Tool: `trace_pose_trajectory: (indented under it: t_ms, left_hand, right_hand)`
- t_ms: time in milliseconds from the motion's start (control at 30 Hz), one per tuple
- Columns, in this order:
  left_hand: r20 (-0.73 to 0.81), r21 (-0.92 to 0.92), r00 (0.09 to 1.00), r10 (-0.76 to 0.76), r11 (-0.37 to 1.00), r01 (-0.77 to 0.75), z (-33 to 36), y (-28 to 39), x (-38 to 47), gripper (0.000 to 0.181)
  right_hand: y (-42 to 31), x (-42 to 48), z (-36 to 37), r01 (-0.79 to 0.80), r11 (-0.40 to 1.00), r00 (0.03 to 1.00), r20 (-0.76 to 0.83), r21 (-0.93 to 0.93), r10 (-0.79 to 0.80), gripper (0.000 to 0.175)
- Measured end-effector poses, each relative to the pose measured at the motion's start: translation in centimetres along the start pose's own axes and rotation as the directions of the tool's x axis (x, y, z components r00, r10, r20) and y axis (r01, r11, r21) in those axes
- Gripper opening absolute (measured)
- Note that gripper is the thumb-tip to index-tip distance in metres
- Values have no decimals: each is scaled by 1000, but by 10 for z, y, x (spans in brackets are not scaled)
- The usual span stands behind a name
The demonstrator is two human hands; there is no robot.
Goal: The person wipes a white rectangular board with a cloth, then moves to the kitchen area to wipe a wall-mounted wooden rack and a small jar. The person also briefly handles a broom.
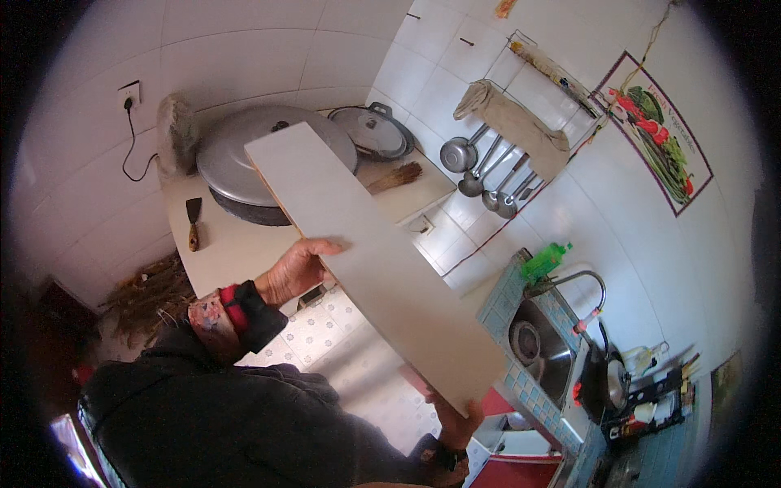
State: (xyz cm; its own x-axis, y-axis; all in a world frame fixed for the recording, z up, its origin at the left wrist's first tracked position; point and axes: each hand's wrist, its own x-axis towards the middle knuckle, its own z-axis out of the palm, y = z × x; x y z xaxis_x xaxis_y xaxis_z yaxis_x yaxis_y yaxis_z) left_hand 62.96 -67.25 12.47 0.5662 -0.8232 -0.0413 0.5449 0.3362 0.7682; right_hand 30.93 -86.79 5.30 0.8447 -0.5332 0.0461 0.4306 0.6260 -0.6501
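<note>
A long, pale rectangular board is held in the air before me, slanting from upper left to lower right. My left hand grips its left edge near the middle, thumb on the upper face and fingers partly hidden beneath. At the lower right end, my right hand clasps the corner, its fingers partly out of sight under the board. The far end of the board overlaps the view of a large metal lid on a big dark wok on the stove counter. I cannot tell whether they touch.
A scraper lies on the counter at left; a lidded pan and a straw brush are at the back. Ladles hang on the tiled wall. At right are a sink, faucet and green bottle. Dry brushwood lies at lower left.
</note>
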Motion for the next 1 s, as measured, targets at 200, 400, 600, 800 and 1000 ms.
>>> trace_pose_trajectory:
  t_ms: [200, 400, 600, 800, 1000]
  left_hand:
    - [-35, -87, 969, 243, 966, -245, 6, 36, 104, 47]
    - [131, -6, 901, 415, 909, -418, 5, 70, 198, 51]
    - [80, 134, 915, 395, 906, -402, -19, 81, 237, 38]
    - [-157, 149, 904, 399, 914, -378, -61, 73, 249, 34]
    - [-387, 241, 733, 559, 829, -505, -76, 57, 268, 34]
  right_hand:
    - [-7, 129, 25, -22, 634, 992, -95, -773, -82, 63]
    - [-14, 290, 71, 392, 763, 908, 83, -514, -411, 38]
    - [-81, 448, 127, 127, 947, 941, 267, 294, -209, 68]
    - [-126, 595, 174, 147, 957, 879, 410, 249, -242, 54]
    - [-159, 751, 210, 136, 966, 815, 530, 220, -235, 40]
